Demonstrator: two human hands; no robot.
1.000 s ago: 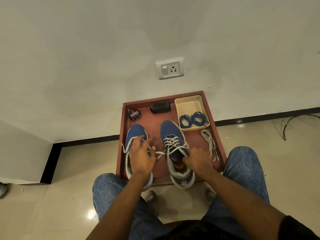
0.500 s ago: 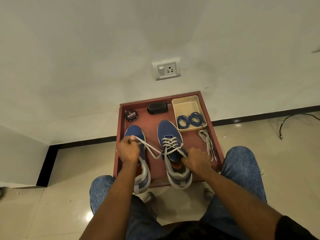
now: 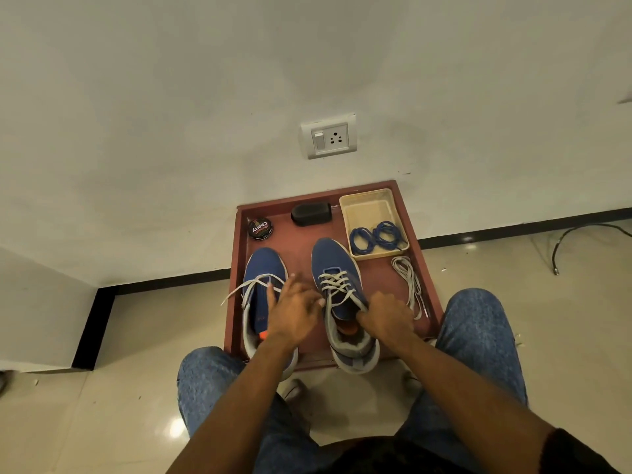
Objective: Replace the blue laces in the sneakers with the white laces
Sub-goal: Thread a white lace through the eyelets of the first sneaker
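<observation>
Head view: left hand (image 3: 294, 311) hovers between the two sneakers, fingers spread and loose, holding nothing that can be made out; its fingertips lie near the lace on the left sneaker (image 3: 262, 295). Right hand (image 3: 386, 319) has fingers curled at the tongue and collar of the right sneaker (image 3: 342, 302), gripping it there (exact pinch point hidden by the knuckles).

Right sneaker has a white lace (image 3: 337, 283) crossed through its eyelets. Left sneaker carries a white lace only through the front eyelets (image 3: 254, 285), with a loose end trailing off to the left past the tray edge.

Both sneakers stand toes-away in a red-brown tray (image 3: 424, 278) on the floor, against the wall. In the tray's far right corner sits a beige basket (image 3: 367, 208) holding the blue laces (image 3: 376, 236), two coiled bundles lying side by side at its near end. Just beside the basket, on the tray floor, a spare bundle of white laces (image 3: 408, 285). Far left of the tray: a round polish tin (image 3: 260, 228); next to it a black brush-like block (image 3: 311, 213) (can't tell exactly what it is).

Wall socket (image 3: 329, 135) above the tray. Knees in jeans (image 3: 478, 323) flank the near side.
</observation>
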